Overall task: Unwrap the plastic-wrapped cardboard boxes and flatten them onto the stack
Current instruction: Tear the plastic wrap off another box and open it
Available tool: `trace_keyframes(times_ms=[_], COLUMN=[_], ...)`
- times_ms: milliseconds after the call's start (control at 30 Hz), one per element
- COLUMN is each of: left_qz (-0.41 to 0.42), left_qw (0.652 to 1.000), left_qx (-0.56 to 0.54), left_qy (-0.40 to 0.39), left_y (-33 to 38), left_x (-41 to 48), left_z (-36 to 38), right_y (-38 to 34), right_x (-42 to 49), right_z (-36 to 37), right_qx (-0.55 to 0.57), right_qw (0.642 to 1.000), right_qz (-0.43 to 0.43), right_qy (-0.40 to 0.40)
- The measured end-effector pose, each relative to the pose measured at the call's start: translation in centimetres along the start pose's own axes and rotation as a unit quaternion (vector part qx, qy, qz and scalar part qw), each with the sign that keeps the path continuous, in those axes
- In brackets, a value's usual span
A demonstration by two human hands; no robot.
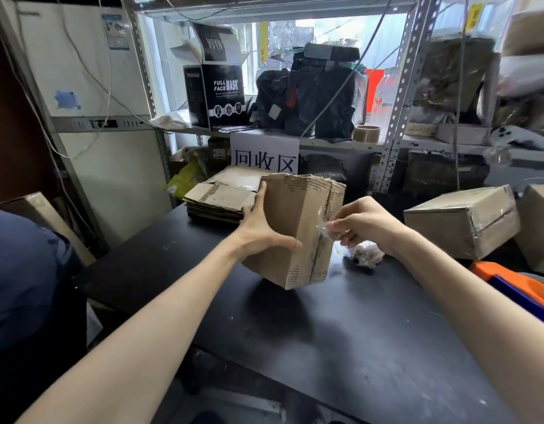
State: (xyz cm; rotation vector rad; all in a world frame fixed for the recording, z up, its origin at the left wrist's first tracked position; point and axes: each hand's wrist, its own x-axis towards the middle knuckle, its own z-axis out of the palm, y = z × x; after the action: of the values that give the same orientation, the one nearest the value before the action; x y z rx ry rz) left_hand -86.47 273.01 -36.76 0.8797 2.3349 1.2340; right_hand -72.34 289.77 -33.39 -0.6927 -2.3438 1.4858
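A worn brown cardboard box (298, 228) is held tilted above the black table (341, 325). My left hand (264, 231) grips its left side, thumb on the front face and fingers behind. My right hand (365, 224) pinches a strip of clear plastic wrap (325, 231) at the box's right edge. Behind the box lies the stack of flattened cardboard (221, 197). A plastic-wrapped box (462, 221) sits at the right of the table, with another box (537, 228) beside it at the frame edge.
A crumpled wad of clear plastic (365, 255) lies on the table under my right hand. An orange and blue object (515, 286) sits at the right edge. Metal shelving (399, 102) behind holds a black mask box (215, 96), dark bundles and a tape roll (367, 133).
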Motion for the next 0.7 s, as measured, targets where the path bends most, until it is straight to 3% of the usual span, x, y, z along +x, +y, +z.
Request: trace_keyframes(times_ms=[133,233,367,433,567,633,700], left_qz=[-0.002,-0.013,-0.052,-0.055,-0.038,-0.028,-0.026], left_qw=[1.000,0.999,0.993,0.991,0.993,0.991,0.986], left_qx=[-0.027,-0.049,-0.105,-0.112,-0.110,-0.129,-0.165], left_qy=[-0.016,-0.019,-0.030,-0.037,-0.032,-0.013,0.001], left_y=[-0.1,0.2,-0.8,-1.0,-0.5,-0.6,-0.8], left_x=[0.1,0.0,0.7,0.6,0.3,0.5,0.7], left_z=[-0.2,-0.3,-0.2,-0.3,0.0,-0.1,-0.3], right_y=[0.4,1.0,1.4,1.7,1.9,1.6,0.7], right_x=[-0.1,0.2,0.1,0.2,0.9,0.9,0.5], right_z=[1.0,2.0,3.4,3.5,2.6,2.0,1.4], right_qx=[-0.034,-0.094,-0.093,-0.144,-0.267,-0.252,-0.208], right_qw=[0.977,0.947,0.941,0.931,0.891,0.907,0.948], right_qz=[-0.058,-0.164,-0.246,-0.278,-0.280,-0.277,-0.227], right_qy=[0.200,0.259,0.212,0.188,0.238,0.193,0.080])
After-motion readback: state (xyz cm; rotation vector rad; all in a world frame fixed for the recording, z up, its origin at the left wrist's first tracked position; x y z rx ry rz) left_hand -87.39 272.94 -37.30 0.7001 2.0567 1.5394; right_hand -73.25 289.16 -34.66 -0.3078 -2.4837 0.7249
